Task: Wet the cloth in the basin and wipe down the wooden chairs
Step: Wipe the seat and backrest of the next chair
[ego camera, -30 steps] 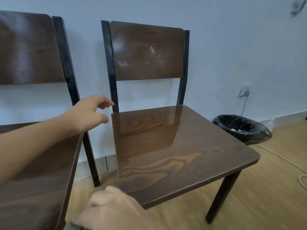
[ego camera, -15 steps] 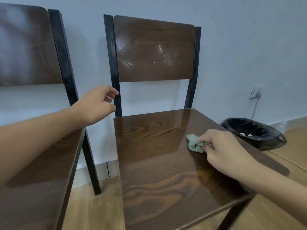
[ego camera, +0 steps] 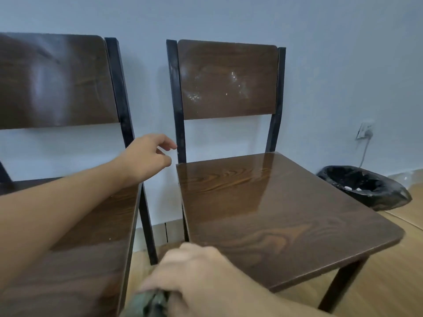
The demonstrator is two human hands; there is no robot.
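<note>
Two dark wooden chairs with black metal frames stand against the wall. The right chair (ego camera: 274, 202) has a glossy, wet-looking seat and pale smears on its backrest. The left chair (ego camera: 68, 236) lies partly under my left forearm. My left hand (ego camera: 146, 156) hovers between the two chairs, close to the right chair's left back post, fingers loosely curled and holding nothing. My right hand (ego camera: 196, 277) is at the bottom edge, just off the front left corner of the right seat, closed on a crumpled green cloth (ego camera: 148, 304). No basin is in view.
A black-bagged waste bin (ego camera: 366, 186) sits on the wooden floor to the right of the right chair. A wall socket (ego camera: 365, 131) with a plugged-in cable is above it, and the cable trails along the floor at the right.
My right hand has dragged the cloth from the middle of the right seat back to its front left corner. My left hand has stayed near the back post.
</note>
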